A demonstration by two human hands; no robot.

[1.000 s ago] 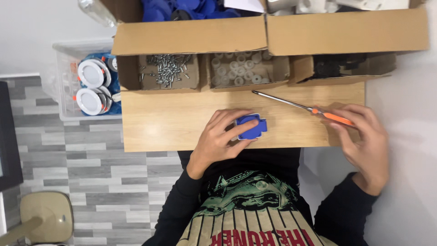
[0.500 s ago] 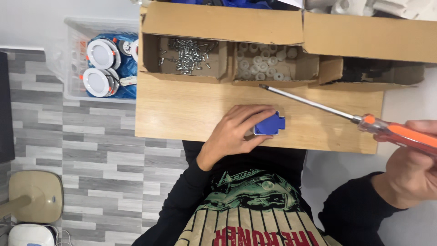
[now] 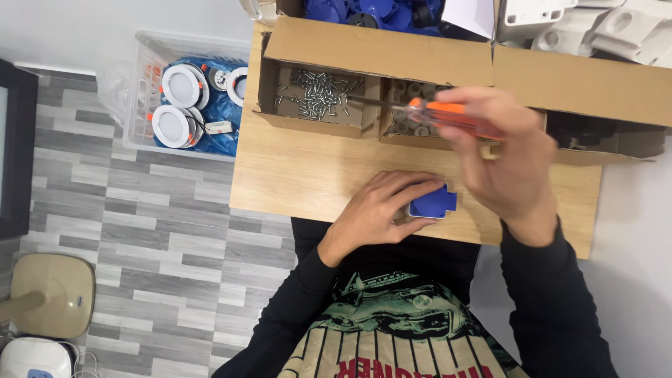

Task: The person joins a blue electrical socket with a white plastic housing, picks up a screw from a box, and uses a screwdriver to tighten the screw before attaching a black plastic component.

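My left hand (image 3: 381, 208) rests on the wooden board (image 3: 308, 175) and grips a small blue plastic part (image 3: 434, 203) near the board's front edge. My right hand (image 3: 500, 157) is raised above that part and holds a screwdriver with an orange handle (image 3: 448, 115). Its metal shaft (image 3: 374, 103) points left over a cardboard box compartment full of small screws (image 3: 318, 94). The screwdriver is blurred by motion.
A neighbouring box compartment (image 3: 413, 112) holds round grey parts. Blue parts (image 3: 371, 12) and white plastic housings (image 3: 595, 28) lie behind the boxes. A clear bin (image 3: 147, 91) with round white lamps (image 3: 180, 85) stands on the grey floor at left. A beige stool (image 3: 49, 294) is at bottom left.
My right hand lifted the screwdriver off the board and swung it left, from the right edge to above the boxes. My left hand kept its hold on the blue part.
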